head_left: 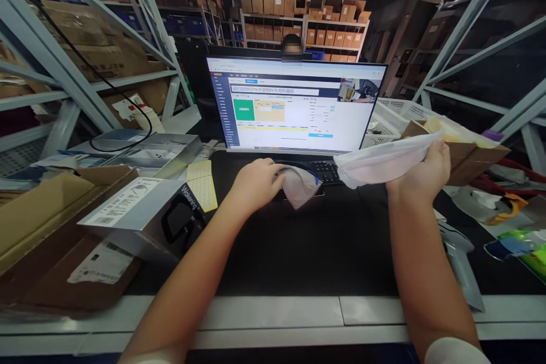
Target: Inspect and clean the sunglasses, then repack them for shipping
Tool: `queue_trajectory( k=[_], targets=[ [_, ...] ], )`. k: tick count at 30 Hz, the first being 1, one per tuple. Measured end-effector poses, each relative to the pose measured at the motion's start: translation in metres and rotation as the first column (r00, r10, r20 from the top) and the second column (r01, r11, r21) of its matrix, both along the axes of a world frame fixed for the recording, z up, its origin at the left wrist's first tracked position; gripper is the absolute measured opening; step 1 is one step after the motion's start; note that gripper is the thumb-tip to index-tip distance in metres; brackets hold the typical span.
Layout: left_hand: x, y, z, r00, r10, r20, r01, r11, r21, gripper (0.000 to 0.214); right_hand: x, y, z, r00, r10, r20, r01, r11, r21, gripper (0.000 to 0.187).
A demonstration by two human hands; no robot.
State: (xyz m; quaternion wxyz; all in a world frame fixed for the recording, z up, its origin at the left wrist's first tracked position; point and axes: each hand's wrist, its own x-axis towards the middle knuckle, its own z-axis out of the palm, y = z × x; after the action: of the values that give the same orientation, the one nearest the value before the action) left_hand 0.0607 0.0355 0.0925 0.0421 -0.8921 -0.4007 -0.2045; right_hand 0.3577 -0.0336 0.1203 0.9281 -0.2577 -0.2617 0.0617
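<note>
My left hand (pixel 257 183) is closed on the edge of a small light-grey pouch (pixel 300 186) with a blue trim at its far end. The pouch is just above the black desk mat, in front of the keyboard (pixel 325 172). Raised to the right, my right hand (pixel 424 173) grips one end of a soft white bag (pixel 381 162). That bag stretches leftward, its free end hanging in front of the monitor's lower right corner. The contents of both pouch and bag, if any, are hidden.
A lit monitor (pixel 281 108) stands behind the keyboard. On the left are a grey printed box (pixel 140 216), an open cardboard carton (pixel 46 227) and yellow label sheets (pixel 201 185). A handheld scanner (pixel 460 256), tape dispenser (pixel 507 207) and white basket (pixel 379 131) are on the right.
</note>
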Motion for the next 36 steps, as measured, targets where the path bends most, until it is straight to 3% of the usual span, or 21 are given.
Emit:
queue_trajectory(
  k=[4,8,12,15,17,21,24,25,27,30,32,36],
  targets=[
    [0.008,-0.008,0.0,0.992,-0.041,-0.121,0.018,0.984,-0.179,0.054,-0.008,-0.003,0.003,1.0,0.002,0.007,-0.001,1.0,-0.015,0.025],
    [0.027,0.009,0.006,0.979,-0.056,-0.194,-0.012,0.942,-0.335,0.04,-0.007,-0.004,0.002,0.999,0.024,0.027,-0.023,0.999,-0.035,0.02],
    [0.058,0.018,0.016,0.982,0.004,-0.189,-0.057,0.959,-0.277,0.061,-0.005,-0.004,0.001,0.998,0.056,0.041,-0.054,0.997,-0.048,0.022],
    [0.08,0.014,0.013,0.989,0.071,-0.128,-0.093,0.98,-0.175,0.055,-0.005,-0.004,0.0,0.995,0.085,0.053,-0.08,0.993,-0.085,0.026],
    [0.088,0.014,0.007,0.99,0.083,-0.114,-0.104,0.977,-0.185,0.047,-0.006,-0.004,0.001,0.994,0.092,0.058,-0.086,0.991,-0.099,0.027],
    [0.088,0.016,-0.004,0.993,0.0,-0.119,-0.04,0.942,-0.332,0.051,-0.013,-0.003,0.001,0.991,0.114,0.075,-0.105,0.988,-0.111,0.025],
    [0.078,0.003,-0.002,0.997,-0.04,-0.071,0.014,0.94,-0.341,0.049,-0.019,-0.003,0.001,0.988,0.136,0.073,-0.126,0.983,-0.134,0.022],
    [0.074,-0.005,0.0,0.999,-0.034,-0.02,0.026,0.952,-0.306,0.047,-0.022,-0.004,0.001,0.988,0.14,0.068,-0.129,0.981,-0.144,0.022],
    [0.065,-0.022,0.003,0.972,-0.063,0.226,0.115,0.967,-0.228,0.047,-0.029,-0.005,-0.001,0.988,0.148,0.044,-0.139,0.977,-0.162,0.021],
    [0.054,-0.042,0.001,0.755,-0.18,0.63,0.381,0.903,-0.198,0.045,-0.045,-0.005,-0.006,0.985,0.168,-0.025,-0.17,0.971,-0.169,0.023],
    [0.049,-0.046,-0.005,0.693,-0.167,0.701,0.46,0.851,-0.252,0.04,-0.059,-0.003,-0.01,0.975,0.21,-0.069,-0.22,0.957,-0.189,0.025],
    [0.037,-0.033,-0.014,0.712,-0.032,0.702,0.367,0.869,-0.333,0.04,-0.072,0.004,-0.015,0.929,0.357,-0.096,-0.369,0.91,-0.186,0.021]
  ],
)
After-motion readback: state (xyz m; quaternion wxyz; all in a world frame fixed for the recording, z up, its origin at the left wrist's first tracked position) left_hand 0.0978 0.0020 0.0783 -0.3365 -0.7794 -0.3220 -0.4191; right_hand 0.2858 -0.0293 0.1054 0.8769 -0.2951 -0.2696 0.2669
